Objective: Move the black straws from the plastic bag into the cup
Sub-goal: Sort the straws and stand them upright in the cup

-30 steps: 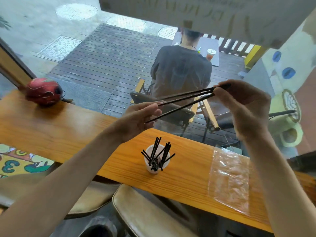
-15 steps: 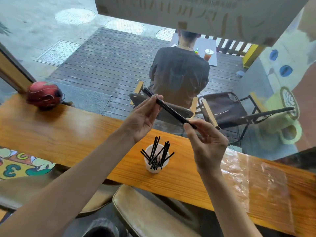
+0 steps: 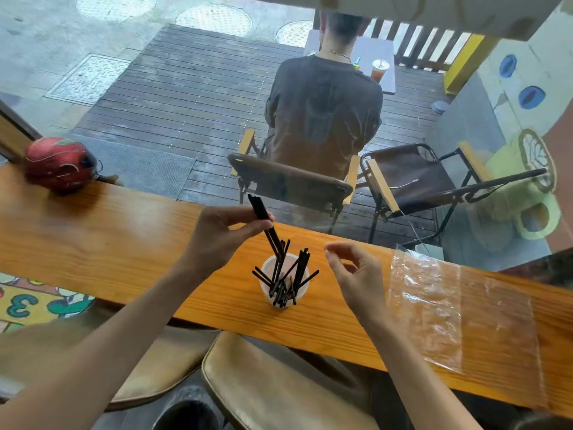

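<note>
— Can you count what the left hand (image 3: 217, 234) has?

— No. It pinches a tight bundle of black straws (image 3: 266, 226), tilted, lower ends dipping into the cup (image 3: 283, 282); they overlap too much to number.

— And the cup itself?

— White, standing on the wooden counter (image 3: 124, 243), already bristling with loose black straws leaning every way.

— The right hand (image 3: 356, 274)?

— Empty, fingers loosely curled and apart, just right of the cup.

— The plastic bag (image 3: 459, 311)?

— Flat on the counter further right, clear and crinkled. I can't make out any straws inside; glare blurs it.
</note>
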